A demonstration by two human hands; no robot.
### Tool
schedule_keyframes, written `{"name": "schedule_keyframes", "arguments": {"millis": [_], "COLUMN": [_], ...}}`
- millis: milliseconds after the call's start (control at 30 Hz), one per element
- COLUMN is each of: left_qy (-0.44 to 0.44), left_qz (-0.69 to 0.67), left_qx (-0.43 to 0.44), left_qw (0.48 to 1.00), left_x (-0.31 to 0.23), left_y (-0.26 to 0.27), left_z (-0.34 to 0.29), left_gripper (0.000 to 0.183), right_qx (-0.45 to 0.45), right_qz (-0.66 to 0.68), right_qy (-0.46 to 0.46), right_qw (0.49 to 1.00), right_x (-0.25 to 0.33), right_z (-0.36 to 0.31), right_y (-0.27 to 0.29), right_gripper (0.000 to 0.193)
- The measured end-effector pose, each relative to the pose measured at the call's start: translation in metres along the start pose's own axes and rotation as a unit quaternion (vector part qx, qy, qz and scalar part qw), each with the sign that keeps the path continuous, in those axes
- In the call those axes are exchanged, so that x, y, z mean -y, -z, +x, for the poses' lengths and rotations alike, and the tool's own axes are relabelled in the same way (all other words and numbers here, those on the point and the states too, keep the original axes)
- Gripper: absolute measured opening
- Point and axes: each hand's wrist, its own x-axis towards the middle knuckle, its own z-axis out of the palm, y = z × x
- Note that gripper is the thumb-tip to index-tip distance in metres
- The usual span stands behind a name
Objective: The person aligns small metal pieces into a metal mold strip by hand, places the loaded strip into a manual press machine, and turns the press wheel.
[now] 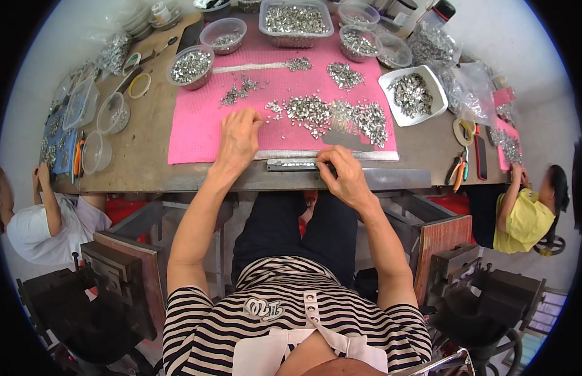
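Note:
My left hand [241, 136] rests on the pink mat [197, 125] with its fingers curled together; what the fingertips hold, if anything, is hidden. At the mat's near edge lies a narrow metal rail [292, 165] with small shiny pieces in a row along it. Thumb and fingers of my right hand [342, 170] close around the rail's right end. Just beyond my hands spreads a loose pile of small silvery metal pieces [308, 113]. A smaller scatter of pieces [236, 91] lies past my left hand. A flat grey plate [347, 140] sits beside the big pile.
Tubs of metal pieces [191, 66] and a large rectangular tub [295, 39] line the back. A white square dish [414, 97] stands right. Pliers [457, 172] and tape rolls [464, 131] lie farther right. Two co-workers sit at the sides, in white [46, 229] and yellow [523, 219].

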Motion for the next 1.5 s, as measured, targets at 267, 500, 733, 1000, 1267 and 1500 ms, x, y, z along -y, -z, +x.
{"name": "schedule_keyframes", "arguments": {"millis": [267, 500, 733, 1000, 1267, 1500], "left_qy": [-0.008, -0.023, -0.074, -0.069, -0.017, -0.071], "left_qz": [0.158, 0.157, 0.031, 0.004, -0.112, -0.150], "left_qx": [-0.095, -0.089, -0.046, -0.042, -0.024, 0.059], "left_qw": [0.983, 0.983, 0.996, 0.997, 0.993, 0.984], "left_x": [0.051, 0.042, 0.031, 0.043, 0.038, -0.019], "left_y": [0.021, 0.011, -0.064, -0.098, -0.082, -0.018], "left_z": [0.010, 0.032, 0.121, 0.154, 0.146, 0.072], "left_gripper": [0.010, 0.010, 0.024, 0.018, 0.013, 0.010], "right_qx": [0.061, 0.056, -0.031, -0.073, -0.093, 0.093], "right_qz": [-0.122, -0.068, -0.067, -0.216, -0.072, 0.059], "right_qy": [0.101, 0.104, -0.020, -0.036, -0.037, -0.172], "right_qw": [0.985, 0.991, 0.997, 0.973, 0.992, 0.979], "right_x": [0.005, -0.008, -0.097, -0.135, -0.136, -0.032], "right_z": [-0.008, 0.009, 0.129, 0.180, 0.164, 0.099], "right_y": [0.008, 0.022, -0.015, -0.053, -0.041, 0.034], "right_gripper": [0.019, 0.017, 0.020, 0.019, 0.011, 0.015]}}
